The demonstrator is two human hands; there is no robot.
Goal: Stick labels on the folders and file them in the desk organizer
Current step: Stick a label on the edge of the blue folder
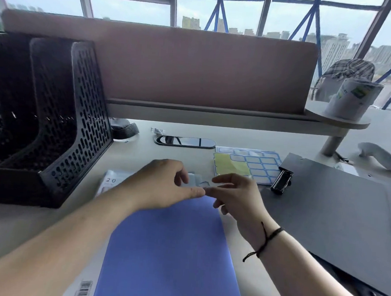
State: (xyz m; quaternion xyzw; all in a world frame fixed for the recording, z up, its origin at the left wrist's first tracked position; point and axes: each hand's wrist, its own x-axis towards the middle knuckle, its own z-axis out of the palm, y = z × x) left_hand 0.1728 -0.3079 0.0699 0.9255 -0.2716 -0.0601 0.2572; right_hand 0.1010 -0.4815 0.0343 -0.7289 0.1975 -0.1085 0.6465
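Observation:
A blue folder (170, 249) lies flat on the desk in front of me. Above its top edge my left hand (162, 184) and my right hand (235, 196) meet, both pinching a small blue-bordered label (198, 182) between fingertips. Behind them lies a label sheet (257, 165) of blue-bordered stickers with a bare yellow backing patch. The black mesh desk organizer (54, 121) stands at the left, its slots showing no folders. A grey clip folder (337, 213) lies open at the right.
A plastic packet (110, 181) with a printed "20" lies under my left hand. A dark oval cable port (184, 141) sits mid-desk. A raised shelf (215, 113) carries a paper roll (351, 98). A white controller (381, 158) lies far right.

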